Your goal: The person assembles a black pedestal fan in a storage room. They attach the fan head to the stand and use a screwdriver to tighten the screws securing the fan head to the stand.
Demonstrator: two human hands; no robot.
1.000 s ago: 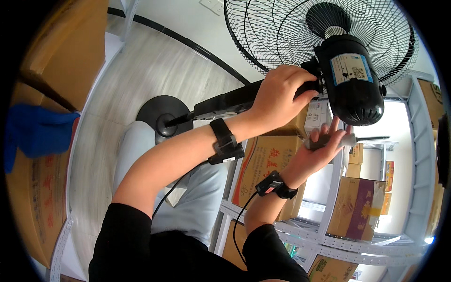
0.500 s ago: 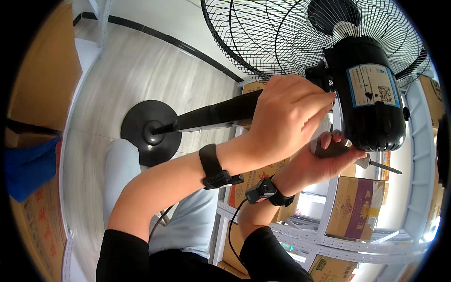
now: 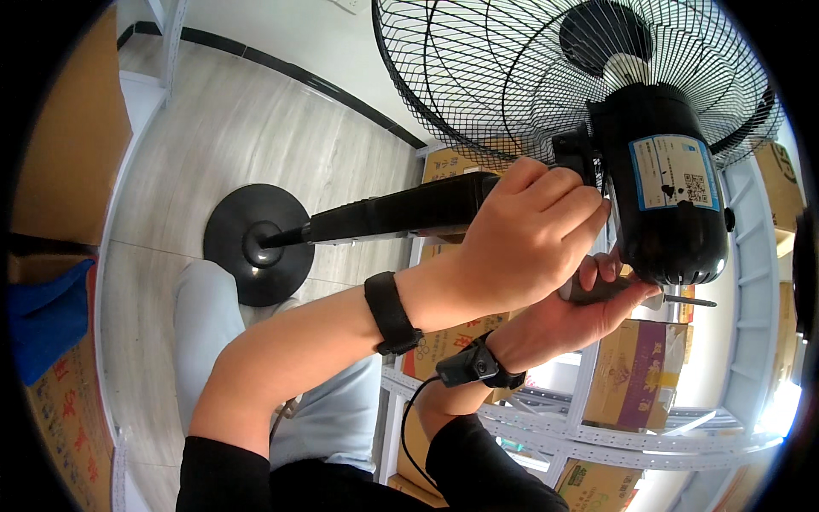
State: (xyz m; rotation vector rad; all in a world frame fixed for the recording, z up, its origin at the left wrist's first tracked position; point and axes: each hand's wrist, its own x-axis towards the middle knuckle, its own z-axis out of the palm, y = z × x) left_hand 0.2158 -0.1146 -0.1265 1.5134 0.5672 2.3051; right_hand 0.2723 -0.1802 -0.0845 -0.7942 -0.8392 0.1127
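A black pedestal fan stands in front of me, its round base [image 3: 256, 282] on the floor, its pole [image 3: 392, 209] rising to the right. The motor housing [image 3: 674, 230], with a label on its back, is at the upper right, joined to the wire cage [image 3: 478, 77]. My left hand [image 3: 533, 235] is closed in a pinch beside the neck joint below the housing; what its fingertips hold is hidden. Just under the housing, my right hand [image 3: 572, 320] grips a screwdriver [image 3: 589, 292] by its grey handle, the shaft pointing right.
White metal shelving [image 3: 589, 431] with cardboard boxes [image 3: 636, 375] runs along the right. Another shelf with a large carton [image 3: 68, 145] and a blue cloth [image 3: 51, 320] is at the left. A wall with a black skirting strip [image 3: 316, 81] lies beyond the floor.
The view has shifted slightly. My left hand has turned a little and its fingers are more curled at the joint. The screwdriver's shaft has tilted closer to level, still in my right hand.
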